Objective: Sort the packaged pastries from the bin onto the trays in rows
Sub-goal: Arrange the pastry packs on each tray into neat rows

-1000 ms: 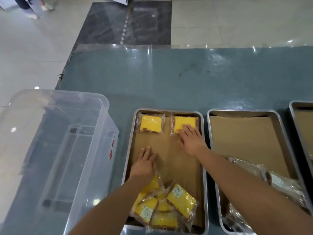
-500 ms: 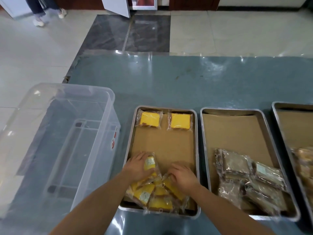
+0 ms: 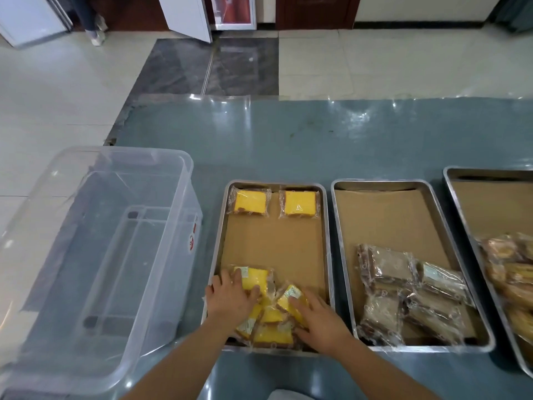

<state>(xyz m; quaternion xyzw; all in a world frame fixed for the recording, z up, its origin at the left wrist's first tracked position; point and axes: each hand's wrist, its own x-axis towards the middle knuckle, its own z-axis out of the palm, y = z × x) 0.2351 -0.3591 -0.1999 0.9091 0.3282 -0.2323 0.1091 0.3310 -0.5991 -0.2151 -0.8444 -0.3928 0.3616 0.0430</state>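
Down at the lower middle of the frame, both hands are in the leftmost tray [image 3: 324, 241], working the loose heap of yellow cakes [image 3: 271, 327] at its near end. Left hand [image 3: 230, 298] lies flat over a wrapped yellow pastry [image 3: 255, 277], fingers spread across its left edge and thumb laid against its near side, so it presses rather than lifts. Right hand [image 3: 320, 316] rests on another packet [image 3: 291, 295] tilted on the heap, fingers straight and slightly fanned, touching the wrapper's top. Up at the far end of that same tray, two yellow cakes sit side by side in a row: the left one [image 3: 249, 201] and the right one [image 3: 300, 204], a small gap between them, both flat on the brown paper liner [image 3: 274, 243].

Centre right, a second tray [image 3: 337, 226] holds a jumble of brown pastries in clear wrappers [image 3: 409, 293] at its near half, its far half showing bare liner. At the right edge of the frame a third tray [image 3: 452, 186] is cut off, with golden-brown packets [image 3: 513, 272] piled inside.

Left of the frame, the clear plastic bin [image 3: 95, 255] stands on the blue-grey surface [image 3: 288, 140], just beside the leftmost tray. Upper left, someone's shoes [image 3: 97, 31] show on the tiled floor [image 3: 57, 96].
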